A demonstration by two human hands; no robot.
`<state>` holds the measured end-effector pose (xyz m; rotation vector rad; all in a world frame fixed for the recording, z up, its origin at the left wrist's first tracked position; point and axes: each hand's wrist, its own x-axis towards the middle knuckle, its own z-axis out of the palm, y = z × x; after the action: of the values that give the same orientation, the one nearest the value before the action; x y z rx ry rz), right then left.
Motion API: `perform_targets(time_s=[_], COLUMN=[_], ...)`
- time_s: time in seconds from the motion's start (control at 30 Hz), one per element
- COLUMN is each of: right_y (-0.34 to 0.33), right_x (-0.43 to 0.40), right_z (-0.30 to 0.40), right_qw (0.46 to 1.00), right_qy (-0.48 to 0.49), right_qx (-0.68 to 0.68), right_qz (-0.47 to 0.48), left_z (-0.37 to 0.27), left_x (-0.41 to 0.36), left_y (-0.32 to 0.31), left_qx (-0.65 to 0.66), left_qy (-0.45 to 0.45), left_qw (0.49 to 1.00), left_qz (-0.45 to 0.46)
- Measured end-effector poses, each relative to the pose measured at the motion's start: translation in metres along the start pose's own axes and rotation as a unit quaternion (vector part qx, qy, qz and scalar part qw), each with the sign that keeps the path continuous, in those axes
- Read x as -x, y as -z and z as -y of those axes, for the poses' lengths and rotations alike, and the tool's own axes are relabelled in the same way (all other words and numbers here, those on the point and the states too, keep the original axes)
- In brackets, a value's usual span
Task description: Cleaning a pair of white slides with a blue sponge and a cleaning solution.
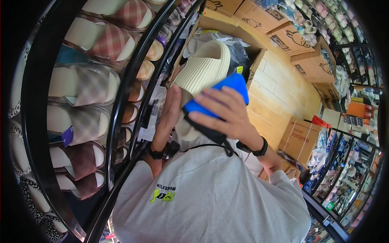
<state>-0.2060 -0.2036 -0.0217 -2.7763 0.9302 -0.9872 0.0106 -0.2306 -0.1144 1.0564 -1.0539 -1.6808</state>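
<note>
A cream textured slipper (pixel 200 71) lies in front of me, above an open cardboard box of plastic-wrapped goods. Below it a grey-beige slipper (pixel 184 126) is partly covered by my hands. My left hand (pixel 173 106) rests along the slippers' side with its fingers together; whether it grips them is hard to tell. In my right hand (pixel 226 114) is a bright blue cloth-like item (pixel 235 85) with a black part beneath, its fingers spread over the top. The blue item lies against or just over the slippers; contact is not clear.
A black metal rack (pixel 126 76) with plaid slippers (pixel 112 45) stands close on the left. The open cardboard box (pixel 255 45) is ahead. Stacked cartons (pixel 290 38) line the far side of the tiled floor (pixel 273 82), another carton (pixel 299 141) stands right, and shelves of footwear (pixel 340 170) lie beyond.
</note>
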Motion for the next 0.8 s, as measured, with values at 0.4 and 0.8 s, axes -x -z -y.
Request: perform_targets(time_s=[0.4,0.8], right_y=[-0.010,-0.012], right_x=[0.014,0.009], right_z=[0.007,0.019], right_qw=[0.997,0.997], right_qy=[0.072,0.073], right_qx=[-0.010,-0.032], right_qz=[-0.012,-0.012], left_z=[-0.005,-0.003], left_x=[-0.001,-0.009], left_y=[-0.010,-0.014], left_qx=[0.009,0.026], left_qy=[0.067,0.085], left_qw=[0.997,0.995], left_qz=[0.027,0.041])
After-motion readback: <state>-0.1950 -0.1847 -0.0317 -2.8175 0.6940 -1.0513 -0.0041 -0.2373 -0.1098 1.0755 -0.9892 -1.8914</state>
